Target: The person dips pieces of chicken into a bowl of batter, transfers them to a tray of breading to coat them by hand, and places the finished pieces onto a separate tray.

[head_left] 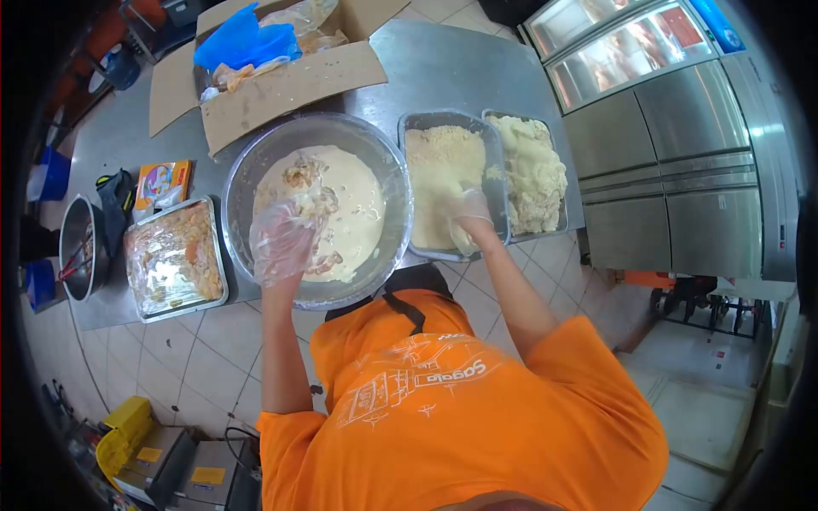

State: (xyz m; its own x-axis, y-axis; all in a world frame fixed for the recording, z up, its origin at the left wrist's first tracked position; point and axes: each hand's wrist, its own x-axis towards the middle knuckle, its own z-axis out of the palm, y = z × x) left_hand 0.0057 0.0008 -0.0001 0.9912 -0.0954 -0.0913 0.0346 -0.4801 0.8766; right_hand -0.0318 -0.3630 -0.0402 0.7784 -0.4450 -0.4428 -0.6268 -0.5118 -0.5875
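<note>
My left hand (290,243), in a clear plastic glove, is over the near left part of a large round metal bowl (402,192) of pale, creamy batter (362,200). Its fingers curl around a lumpy batter-coated piece (322,203), whose kind I cannot make out. More lumps (300,175) show in the batter. My right hand (470,220), also gloved, reaches into a grey rectangular tub (503,204) of pale crumbs (443,149). Motion smears its fingers, and crumbs partly hide them. Right of that tub, another tub holds heaped, crumb-coated pieces (532,175).
Behind the bowl stands an open cardboard box (298,89) with a blue plastic bag (247,43). To the left are a film-wrapped tray of food (175,260), an orange packet (162,183) and a metal bowl (78,247). Steel refrigerators (673,162) stand right of the steel table (426,60).
</note>
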